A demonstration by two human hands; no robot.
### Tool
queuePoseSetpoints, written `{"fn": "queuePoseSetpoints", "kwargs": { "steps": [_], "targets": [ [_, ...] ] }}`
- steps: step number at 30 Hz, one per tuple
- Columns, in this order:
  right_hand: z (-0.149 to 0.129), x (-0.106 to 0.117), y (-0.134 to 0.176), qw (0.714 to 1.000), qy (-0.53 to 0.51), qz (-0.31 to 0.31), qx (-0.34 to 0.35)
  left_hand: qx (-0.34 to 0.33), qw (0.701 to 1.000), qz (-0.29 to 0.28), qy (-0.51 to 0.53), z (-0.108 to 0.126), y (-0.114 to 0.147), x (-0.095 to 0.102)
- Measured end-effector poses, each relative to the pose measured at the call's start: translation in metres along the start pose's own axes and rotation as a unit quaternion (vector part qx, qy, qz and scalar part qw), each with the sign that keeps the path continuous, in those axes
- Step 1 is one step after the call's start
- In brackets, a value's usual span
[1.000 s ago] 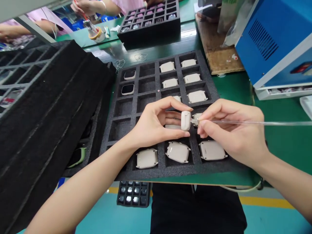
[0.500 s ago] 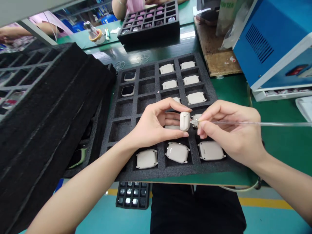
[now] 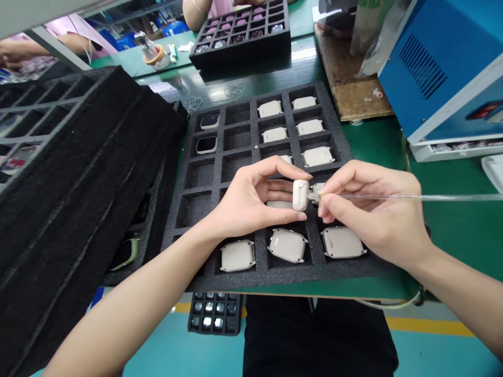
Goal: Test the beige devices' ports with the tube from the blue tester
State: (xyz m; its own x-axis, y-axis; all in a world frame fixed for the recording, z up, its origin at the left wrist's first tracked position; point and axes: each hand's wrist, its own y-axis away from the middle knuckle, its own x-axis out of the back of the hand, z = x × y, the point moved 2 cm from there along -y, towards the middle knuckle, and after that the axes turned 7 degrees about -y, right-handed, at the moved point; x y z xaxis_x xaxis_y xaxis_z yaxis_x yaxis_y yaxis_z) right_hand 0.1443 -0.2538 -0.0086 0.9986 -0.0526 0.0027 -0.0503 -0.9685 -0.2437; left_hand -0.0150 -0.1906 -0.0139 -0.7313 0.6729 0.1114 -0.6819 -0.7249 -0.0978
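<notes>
While both hands, left (image 3: 251, 201) and right (image 3: 369, 209), pinch one case (image 3: 301, 195) and one clear tube (image 3: 412, 197), three cases (image 3: 286, 245) fill the nearest row.

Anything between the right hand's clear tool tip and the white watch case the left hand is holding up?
Nothing visible. The left hand pinches the white watch case on edge above the foam tray. The right hand holds the clear tool, whose tip meets the case's side.

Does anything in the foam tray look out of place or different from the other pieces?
Two pieces in the tray's left column lie dark screen up, while the other cream cases lie back up. Nothing looks spilled or broken.
</notes>
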Motion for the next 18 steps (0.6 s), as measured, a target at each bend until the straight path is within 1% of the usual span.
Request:
{"fn": "queuePoseSetpoints", "kwargs": {
  "steps": [6, 10, 15, 18],
  "targets": [
    [0.004, 0.001, -0.001, 0.999, -0.031, -0.006, -0.017, 0.007, 1.0, 0.001, 0.005, -0.001, 0.001, 0.0],
    [0.011, -0.002, 0.0, 0.995, -0.085, -0.001, -0.051, 0.015, 1.0, -0.01, 0.013, -0.003, 0.002, 0.0],
    [0.017, -0.005, -0.004, 0.985, -0.144, 0.003, -0.099, 0.032, 0.999, -0.01, -0.017, -0.008, 0.0, 0.005],
    [0.02, -0.005, -0.007, 0.983, -0.154, 0.006, -0.105, 0.037, 0.999, -0.012, -0.024, -0.011, -0.002, 0.007]
  ]
}}
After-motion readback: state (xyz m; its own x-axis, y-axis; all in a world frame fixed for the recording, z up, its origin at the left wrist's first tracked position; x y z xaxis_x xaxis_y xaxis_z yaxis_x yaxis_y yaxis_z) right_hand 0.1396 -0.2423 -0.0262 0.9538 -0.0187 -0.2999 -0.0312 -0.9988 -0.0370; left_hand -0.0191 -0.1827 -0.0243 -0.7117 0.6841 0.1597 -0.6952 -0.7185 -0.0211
